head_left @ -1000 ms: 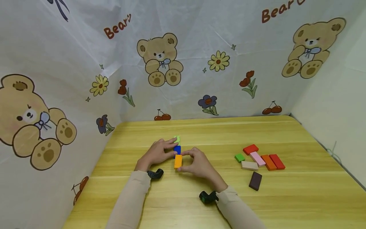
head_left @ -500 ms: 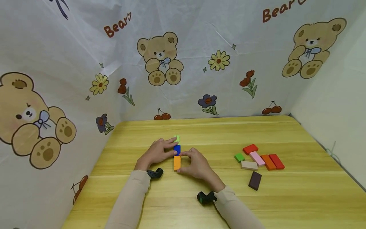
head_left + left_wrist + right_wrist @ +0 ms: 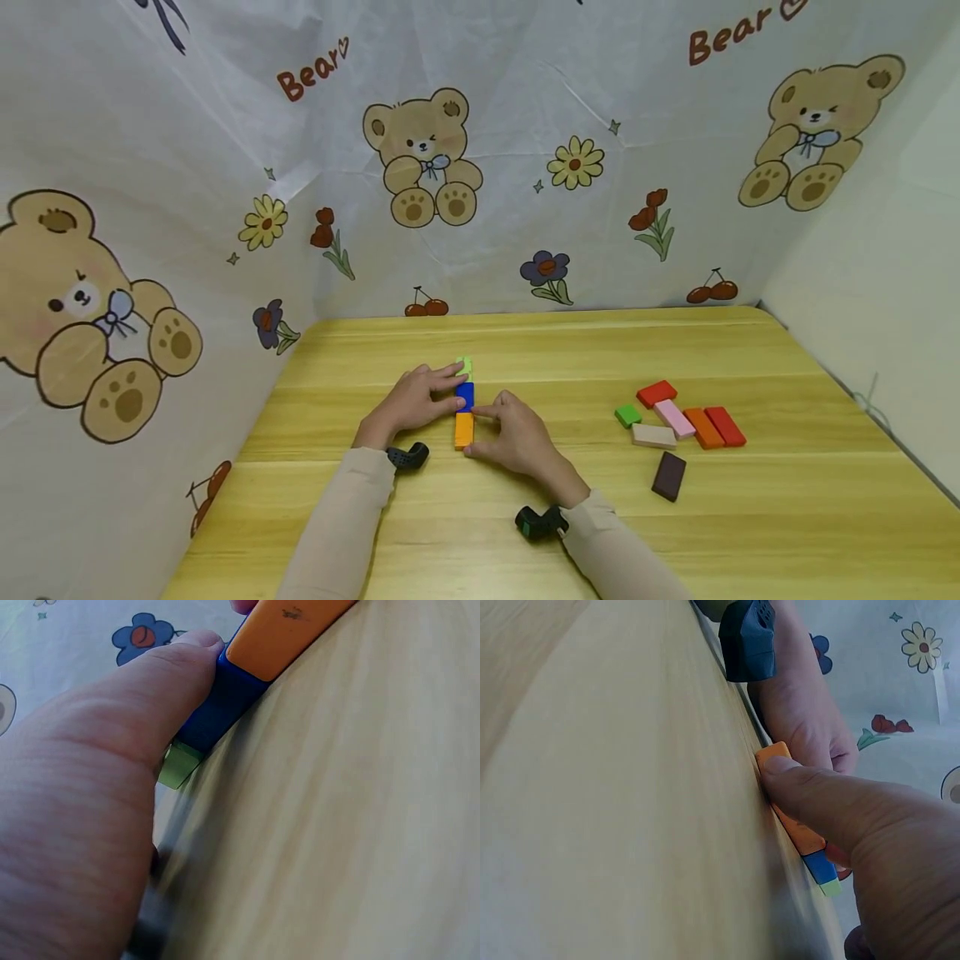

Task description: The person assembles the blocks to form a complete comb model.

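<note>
Three blocks lie end to end in a line on the wooden table (image 3: 450, 533): light green (image 3: 467, 367) farthest, blue (image 3: 467, 391) in the middle, orange (image 3: 464, 432) nearest. My left hand (image 3: 409, 402) rests on the line from the left, fingers stretched over the light green block and thumb on the blue block (image 3: 225, 701). From the right, my right hand (image 3: 521, 430) pinches the orange block lengthwise, thumb at its near end and index finger by the blue joint. The right wrist view has that thumb on the orange block (image 3: 799, 832).
To the right lies a loose group of blocks: red (image 3: 657, 392), green (image 3: 627, 415), pink (image 3: 675, 418), beige (image 3: 654, 435), orange-red (image 3: 703, 427) and another red (image 3: 725, 426). A dark brown block (image 3: 669, 476) lies nearer. Behind the table hangs a bear-print cloth (image 3: 495, 250).
My right hand has brought the orange block slightly left and nearer, straightening it into line behind the blue block. The left hand has stayed in place on the other two.
</note>
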